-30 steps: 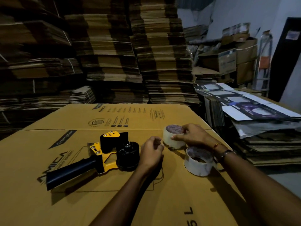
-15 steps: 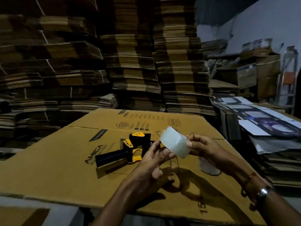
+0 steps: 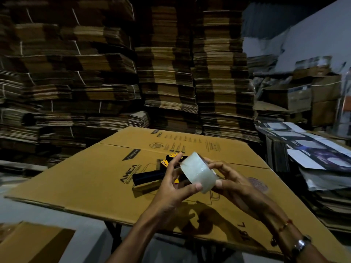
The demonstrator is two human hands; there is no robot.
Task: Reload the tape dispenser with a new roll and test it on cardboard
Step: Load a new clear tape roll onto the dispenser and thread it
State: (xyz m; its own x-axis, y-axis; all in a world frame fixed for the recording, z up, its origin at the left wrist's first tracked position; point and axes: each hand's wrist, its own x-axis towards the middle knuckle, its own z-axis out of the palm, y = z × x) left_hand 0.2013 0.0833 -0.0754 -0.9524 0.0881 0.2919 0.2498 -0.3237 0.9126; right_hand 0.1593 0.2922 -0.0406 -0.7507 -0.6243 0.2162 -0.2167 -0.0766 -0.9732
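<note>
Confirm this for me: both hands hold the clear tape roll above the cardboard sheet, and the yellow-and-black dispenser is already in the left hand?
Not quite. The head view shows the dispenser lying on the cardboard sheet, behind the hands, held by neither. The left hand and right hand do both hold the clear tape roll above the sheet.

Dim storeroom: tall stacks of flattened cartons (image 3: 117,69) fill the far side, printed sheets (image 3: 313,149) piled at right beneath a pale wall (image 3: 313,38).
</note>
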